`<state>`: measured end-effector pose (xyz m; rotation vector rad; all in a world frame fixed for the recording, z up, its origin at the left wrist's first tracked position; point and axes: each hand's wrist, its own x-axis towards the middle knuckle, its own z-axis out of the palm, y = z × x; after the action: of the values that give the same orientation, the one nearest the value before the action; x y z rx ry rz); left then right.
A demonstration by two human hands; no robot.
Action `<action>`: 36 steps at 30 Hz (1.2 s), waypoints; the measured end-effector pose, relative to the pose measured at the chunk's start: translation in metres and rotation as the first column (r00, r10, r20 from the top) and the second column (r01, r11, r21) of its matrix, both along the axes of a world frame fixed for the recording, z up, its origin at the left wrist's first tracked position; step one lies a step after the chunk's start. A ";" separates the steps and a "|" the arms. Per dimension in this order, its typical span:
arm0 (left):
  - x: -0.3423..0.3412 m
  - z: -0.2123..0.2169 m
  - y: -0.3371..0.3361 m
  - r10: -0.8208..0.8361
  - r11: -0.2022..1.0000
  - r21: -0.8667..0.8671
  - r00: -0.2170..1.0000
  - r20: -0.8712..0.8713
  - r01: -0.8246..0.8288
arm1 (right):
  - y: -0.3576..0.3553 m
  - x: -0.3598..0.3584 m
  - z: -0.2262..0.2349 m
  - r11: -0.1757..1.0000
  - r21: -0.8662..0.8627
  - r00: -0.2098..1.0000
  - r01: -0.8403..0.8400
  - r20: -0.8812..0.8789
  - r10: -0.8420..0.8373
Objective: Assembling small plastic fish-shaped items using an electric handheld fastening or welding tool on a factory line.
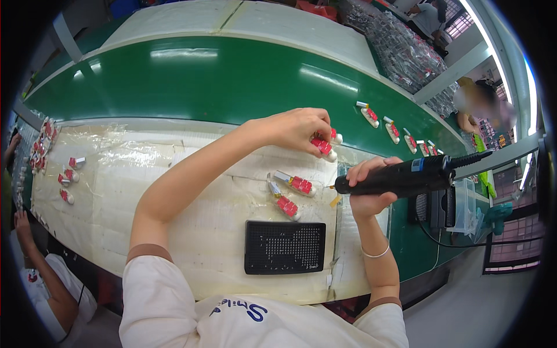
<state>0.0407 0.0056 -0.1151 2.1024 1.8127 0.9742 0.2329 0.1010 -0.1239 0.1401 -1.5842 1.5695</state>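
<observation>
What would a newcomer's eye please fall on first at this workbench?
Probably the black power screwdriver gripped in the right hand at right of centre, its tip aimed left at two small red-and-white parts. Just above, the left hand pinches another red part at the edge of the broad green belt. A black perforated tray lies nearest the person.

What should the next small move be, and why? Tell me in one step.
Probably bring the small red-and-white part in the left hand back down toward the tip of the black electric screwdriver. The right hand holds the tool level over the work mat, tip pointing left, while the left hand's grip has the part at the mat's far edge, apart from the tip.
</observation>
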 end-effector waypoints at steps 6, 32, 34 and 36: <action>0.026 -0.023 -0.046 0.105 0.992 -0.056 0.992 -0.070 -0.109 | -0.014 0.009 0.028 0.999 0.020 0.999 -0.032 -0.014 0.032; 0.080 -0.032 -0.152 -0.062 0.955 0.278 0.987 -0.146 0.101 | -0.089 0.034 0.034 0.899 0.007 0.896 -0.439 0.083 0.437; 0.080 -0.036 -0.151 -0.016 0.943 0.334 1.000 -0.008 0.018 | -0.087 0.037 0.035 0.816 -0.161 0.822 -0.556 0.043 0.568; 0.079 -0.037 -0.150 0.032 0.941 0.336 0.999 0.005 -0.032 | -0.089 0.034 0.032 0.868 -0.078 0.863 -0.490 0.094 0.496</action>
<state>0.1201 -0.1442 -0.1519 2.2651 1.7902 1.3776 0.2666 0.0118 -0.0918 0.4714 -1.6764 2.0399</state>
